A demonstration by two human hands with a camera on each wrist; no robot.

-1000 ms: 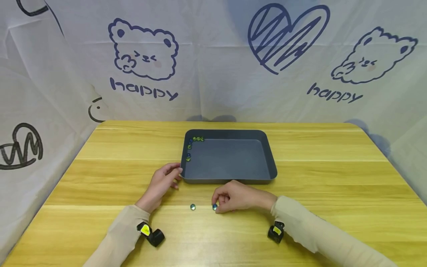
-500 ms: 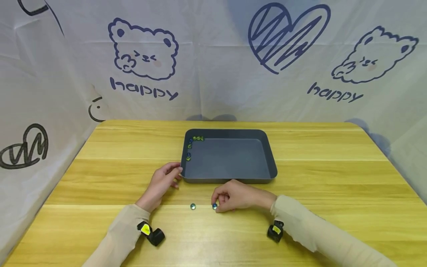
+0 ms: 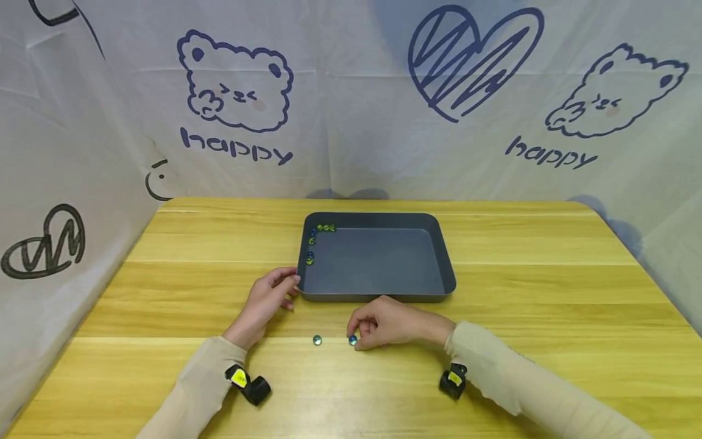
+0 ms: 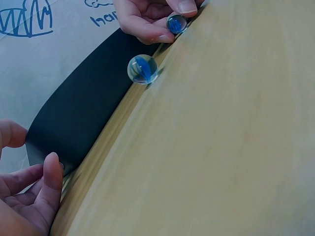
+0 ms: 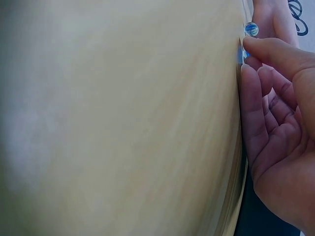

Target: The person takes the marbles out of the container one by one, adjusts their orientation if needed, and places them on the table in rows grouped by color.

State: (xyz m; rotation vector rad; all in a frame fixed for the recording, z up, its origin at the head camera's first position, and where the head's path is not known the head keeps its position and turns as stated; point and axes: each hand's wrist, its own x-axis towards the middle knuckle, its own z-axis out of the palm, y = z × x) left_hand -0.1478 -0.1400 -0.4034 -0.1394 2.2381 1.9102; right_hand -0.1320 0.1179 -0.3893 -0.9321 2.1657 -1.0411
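Observation:
My right hand (image 3: 384, 323) pinches a clear glass marble with a blue swirl (image 3: 353, 340) between thumb and fingertip, low over the table or on it. To its left a second blue-swirled marble (image 3: 317, 340) lies loose on the wood; the left wrist view shows this loose marble (image 4: 142, 69) nearer than the pinched one (image 4: 176, 23). My left hand (image 3: 269, 302) rests its fingertips against the near left corner of a dark grey rectangular tray (image 3: 378, 262). Inside the tray, several yellow-green and blue marbles (image 3: 326, 228) line the far left corner and left wall.
The wood-grain table (image 3: 521, 256) spreads around the tray. A white cloth (image 3: 356, 122) with bear, heart and "happy" drawings hangs behind and at the sides. Each wrist carries a small black camera, such as the left camera (image 3: 255, 390).

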